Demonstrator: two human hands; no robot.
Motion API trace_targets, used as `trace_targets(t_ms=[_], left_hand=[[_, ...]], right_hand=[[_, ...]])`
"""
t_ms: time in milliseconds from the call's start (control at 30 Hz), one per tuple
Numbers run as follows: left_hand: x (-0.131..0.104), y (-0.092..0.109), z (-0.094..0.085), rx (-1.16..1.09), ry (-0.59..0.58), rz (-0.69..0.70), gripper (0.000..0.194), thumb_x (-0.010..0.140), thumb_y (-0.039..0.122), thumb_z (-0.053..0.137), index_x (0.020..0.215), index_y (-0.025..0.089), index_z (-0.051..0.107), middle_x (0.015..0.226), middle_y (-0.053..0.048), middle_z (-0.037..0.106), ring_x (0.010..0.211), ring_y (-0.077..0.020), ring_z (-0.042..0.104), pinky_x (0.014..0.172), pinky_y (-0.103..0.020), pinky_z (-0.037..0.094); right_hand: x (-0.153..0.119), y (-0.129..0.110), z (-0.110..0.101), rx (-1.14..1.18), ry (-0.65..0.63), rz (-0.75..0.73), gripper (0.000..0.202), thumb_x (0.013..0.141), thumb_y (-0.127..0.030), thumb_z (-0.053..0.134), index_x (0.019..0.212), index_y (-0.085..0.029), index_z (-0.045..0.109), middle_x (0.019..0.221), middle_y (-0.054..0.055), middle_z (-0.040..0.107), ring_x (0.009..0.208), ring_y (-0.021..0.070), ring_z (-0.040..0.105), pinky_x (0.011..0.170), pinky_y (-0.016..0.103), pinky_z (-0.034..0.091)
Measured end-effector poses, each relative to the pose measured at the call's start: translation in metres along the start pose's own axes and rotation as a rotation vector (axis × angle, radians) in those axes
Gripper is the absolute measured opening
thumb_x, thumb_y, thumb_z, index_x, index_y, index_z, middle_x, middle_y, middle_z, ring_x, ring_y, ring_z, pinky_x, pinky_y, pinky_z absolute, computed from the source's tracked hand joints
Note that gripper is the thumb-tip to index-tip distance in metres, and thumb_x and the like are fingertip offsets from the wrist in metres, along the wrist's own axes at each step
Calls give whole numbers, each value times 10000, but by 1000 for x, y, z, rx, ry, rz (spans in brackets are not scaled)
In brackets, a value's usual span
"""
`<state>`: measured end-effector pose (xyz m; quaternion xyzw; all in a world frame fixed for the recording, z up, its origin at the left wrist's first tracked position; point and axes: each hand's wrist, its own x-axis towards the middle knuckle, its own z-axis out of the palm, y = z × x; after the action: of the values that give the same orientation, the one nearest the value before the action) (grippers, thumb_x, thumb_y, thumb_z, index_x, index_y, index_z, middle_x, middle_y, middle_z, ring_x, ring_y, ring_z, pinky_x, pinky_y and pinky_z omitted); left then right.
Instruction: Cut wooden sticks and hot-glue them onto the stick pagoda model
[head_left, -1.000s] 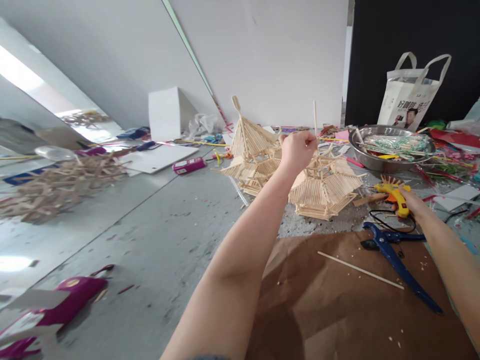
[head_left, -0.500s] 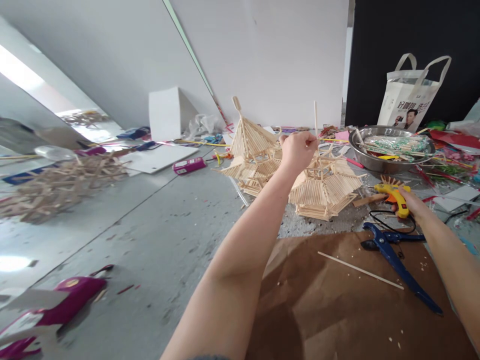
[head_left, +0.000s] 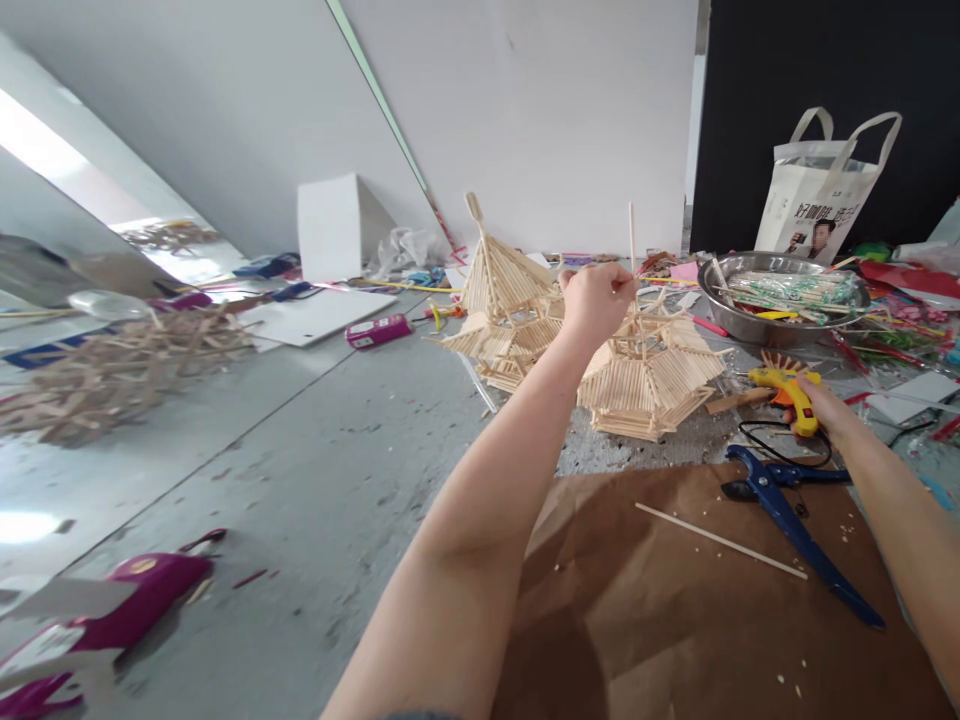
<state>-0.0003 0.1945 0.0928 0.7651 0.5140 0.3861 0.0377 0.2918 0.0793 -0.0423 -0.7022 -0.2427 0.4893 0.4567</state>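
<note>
Holding steady, the left hand (head_left: 596, 298) is still pinching the upright stick (head_left: 631, 232) above the stick-built pagoda (head_left: 649, 388), while the right hand (head_left: 823, 402) is keeping its fingers wrapped around the yellow glue gun (head_left: 784, 381). Nothing is visibly shifting; steadying seems to be the job.

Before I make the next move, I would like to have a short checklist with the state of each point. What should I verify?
1. Thin upright stick pinched in the left hand: ok.
2. Stick standing close to vertical above the right-hand wooden model: ok.
3. Foot of the stick firmly fixed in the model: cannot tell, the joint is too small to judge.
4. Yellow glue gun gripped in the right hand: ok.
5. Glue gun's nozzle at the stick: not ok, it is off to the side, apart from it.
6. Glue gun hot enough: cannot tell.
</note>
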Motion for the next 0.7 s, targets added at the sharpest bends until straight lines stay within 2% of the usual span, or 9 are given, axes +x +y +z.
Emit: trace_targets(t_ms=[333, 700], left_hand=[[0, 2, 0, -7, 5, -28, 177, 737, 289, 540, 720, 180, 680, 631, -15, 657, 701, -167, 600, 909, -396, 314], [-2, -1, 0, -121, 18, -48, 210, 722, 300, 554, 778, 176, 715, 687, -29, 687, 736, -183, 611, 839, -382, 389]], right_hand=[[5, 3, -2, -22, -12, -3, 472, 899, -506, 312, 1030, -133, 570, 425, 16, 555, 287, 132, 477, 300, 234, 394], [9, 6, -4, -35, -19, -18, 472, 894, -509, 311, 1091, -145, 537, 436, 17, 558, 294, 148, 476, 312, 263, 405]])
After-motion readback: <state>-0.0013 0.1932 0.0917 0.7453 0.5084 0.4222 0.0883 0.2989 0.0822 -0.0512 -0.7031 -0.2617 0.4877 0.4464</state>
